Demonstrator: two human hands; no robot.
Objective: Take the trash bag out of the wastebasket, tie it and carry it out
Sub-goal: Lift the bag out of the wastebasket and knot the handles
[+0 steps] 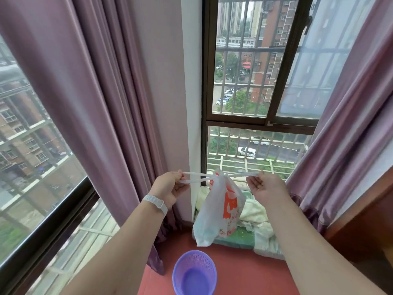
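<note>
**Bag held up by its handles above the wastebasket**

We take the purple wastebasket as our landmark; it stands on a red surface at the bottom of the view, and we can see down to its bare bottom.

Largest around it are the mauve curtains, which hang up and to the left of the wastebasket, with another drape up and to the right. Between them, straight beyond the wastebasket, a dark-framed window looks out through bars onto buildings and parked cars.

Just beyond and to the right of the wastebasket, pale folded cloths lie on a green cushion against the window.

The trash bag, white with orange print, hangs in the air directly above and beyond the wastebasket, well clear of its rim. Its neck is gathered and its two handles are stretched out sideways.

Our left hand, above and left of the wastebasket, has its fingers pinched around the left handle; a white wristband sits on that wrist. Our right hand, above and to the right, grips the right handle between thumb and fingertips, the palm partly open.
</note>
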